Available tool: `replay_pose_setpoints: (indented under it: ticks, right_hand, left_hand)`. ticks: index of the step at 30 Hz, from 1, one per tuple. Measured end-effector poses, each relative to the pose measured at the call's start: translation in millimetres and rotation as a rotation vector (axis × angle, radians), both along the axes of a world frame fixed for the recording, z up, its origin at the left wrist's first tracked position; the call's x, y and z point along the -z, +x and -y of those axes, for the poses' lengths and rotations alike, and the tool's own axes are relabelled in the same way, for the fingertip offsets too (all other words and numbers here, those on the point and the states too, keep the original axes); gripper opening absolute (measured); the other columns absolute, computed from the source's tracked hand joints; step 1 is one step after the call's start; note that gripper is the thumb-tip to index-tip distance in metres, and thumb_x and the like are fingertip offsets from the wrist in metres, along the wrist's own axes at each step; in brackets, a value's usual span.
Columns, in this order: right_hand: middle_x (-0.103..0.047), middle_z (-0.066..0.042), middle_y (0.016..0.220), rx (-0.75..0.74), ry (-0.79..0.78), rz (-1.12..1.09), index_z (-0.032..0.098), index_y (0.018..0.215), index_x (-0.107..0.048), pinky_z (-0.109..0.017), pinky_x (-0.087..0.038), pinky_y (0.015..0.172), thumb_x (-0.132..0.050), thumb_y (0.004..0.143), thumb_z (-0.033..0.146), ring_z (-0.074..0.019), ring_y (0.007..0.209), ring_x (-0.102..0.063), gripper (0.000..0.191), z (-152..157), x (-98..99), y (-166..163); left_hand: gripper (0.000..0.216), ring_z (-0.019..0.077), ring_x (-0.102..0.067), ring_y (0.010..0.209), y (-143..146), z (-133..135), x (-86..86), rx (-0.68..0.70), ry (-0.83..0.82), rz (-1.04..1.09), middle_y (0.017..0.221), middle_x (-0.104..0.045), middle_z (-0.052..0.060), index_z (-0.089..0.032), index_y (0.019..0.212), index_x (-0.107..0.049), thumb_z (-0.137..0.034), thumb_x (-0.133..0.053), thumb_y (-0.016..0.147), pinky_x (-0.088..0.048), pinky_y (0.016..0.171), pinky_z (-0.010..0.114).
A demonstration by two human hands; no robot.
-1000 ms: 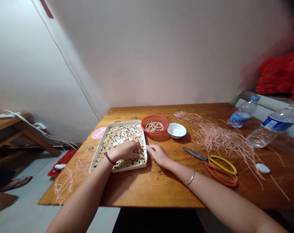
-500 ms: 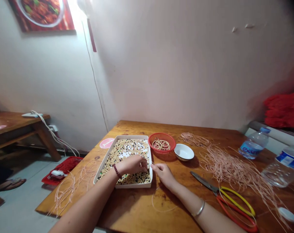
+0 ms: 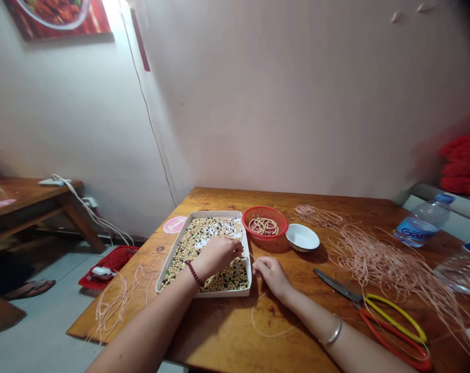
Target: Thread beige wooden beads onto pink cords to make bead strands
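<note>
A white tray (image 3: 229,294) of small beads (image 3: 186,259), mostly tan with dark ones mixed in, lies on the wooden table. My left hand (image 3: 222,253) is over the tray's right part, fingers pinched together; what is between them is too small to make out. Just right of the tray rim, my right hand (image 3: 271,274) pinches a thin pale cord (image 3: 273,335). A short end of that cord sticks up toward my left fingers, and the rest loops down onto the table.
Behind the hands are a red basket (image 3: 266,237) holding beaded rings and a white bowl (image 3: 302,238). Scissors (image 3: 338,286), a heap of pink cords (image 3: 378,259) and plastic bottles (image 3: 423,220) occupy the right. More cords (image 3: 114,305) lie at left.
My left hand has risen slightly toward the cord end beside my right hand. The right hand still holds the cord. The whole view has shifted a little.
</note>
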State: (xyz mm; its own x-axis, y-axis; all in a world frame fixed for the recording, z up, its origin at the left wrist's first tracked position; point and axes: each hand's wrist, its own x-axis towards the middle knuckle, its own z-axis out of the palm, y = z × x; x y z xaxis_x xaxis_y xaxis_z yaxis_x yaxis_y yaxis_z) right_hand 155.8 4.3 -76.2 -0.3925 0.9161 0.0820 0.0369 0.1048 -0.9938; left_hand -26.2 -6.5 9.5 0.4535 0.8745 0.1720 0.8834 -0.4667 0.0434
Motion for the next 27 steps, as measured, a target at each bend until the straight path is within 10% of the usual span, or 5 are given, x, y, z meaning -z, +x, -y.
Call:
replay_pose_setpoints:
  ticks: [27]
  right_hand:
    - [-0.026,0.004,0.054,0.026,0.207,0.126,0.02,0.052,-0.029,-0.024,-0.021,0.049,-0.046,0.08,0.046,-0.0091,0.053,-0.027,0.042,-6.6,-2.9,10.4]
  left_hand:
    - [0.015,0.0123,-0.059,0.068,6.5,-9.3,3.5,0.147,-0.241,0.352,0.077,-0.07,0.002,-0.019,0.084,-0.07,-0.033,-0.065,0.08,-0.04,0.063,0.021]
